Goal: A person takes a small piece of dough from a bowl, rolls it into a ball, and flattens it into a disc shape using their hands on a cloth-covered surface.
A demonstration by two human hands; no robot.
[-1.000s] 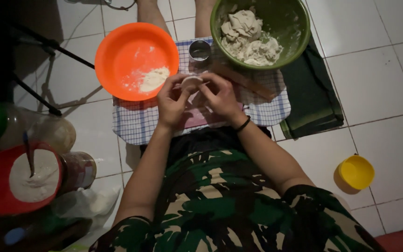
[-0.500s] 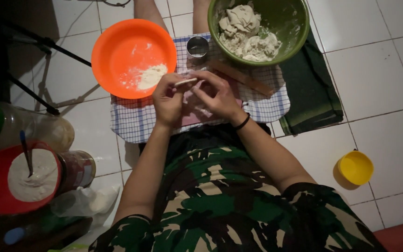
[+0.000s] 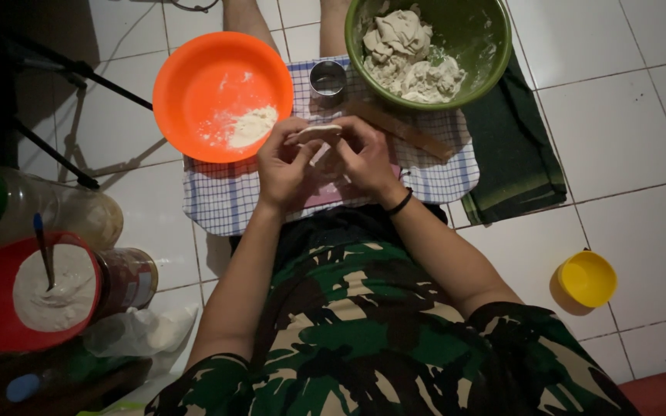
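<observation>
While the white tiled floor (image 3: 626,100) lay spread beneath everything, a checked cloth (image 3: 217,208) was seen laid across it as the work surface, with a dark green folded cloth (image 3: 514,166) tucked at its right edge. On the cloth's far side a green bowl (image 3: 487,38) was stood, loaded with torn lumps of pale dough (image 3: 410,54). Beside it, to the left, an orange bowl (image 3: 194,85) was set, a small heap of flour (image 3: 252,127) resting in its bottom. A wooden rolling pin (image 3: 410,132) was laid slantwise just in front of the green bowl, and a small round metal cutter (image 3: 327,78) was parked between the two bowls. Off to the left a red tub of flour (image 3: 9,323) with a spoon stuck in it was kept near some jars, and a little yellow cup (image 3: 587,277) was left well apart on the right.

Down at the centre, a small flat piece of dough (image 3: 314,132) was held up over the cloth, pinched along its edge between the left hand (image 3: 285,166) and the right hand (image 3: 364,158), both closed on it at the fingertips. For a clean result, it was judged that the pressure should be kept light and even, the rim worked round bit by bit, and the fingers dusted so nothing stuck.
</observation>
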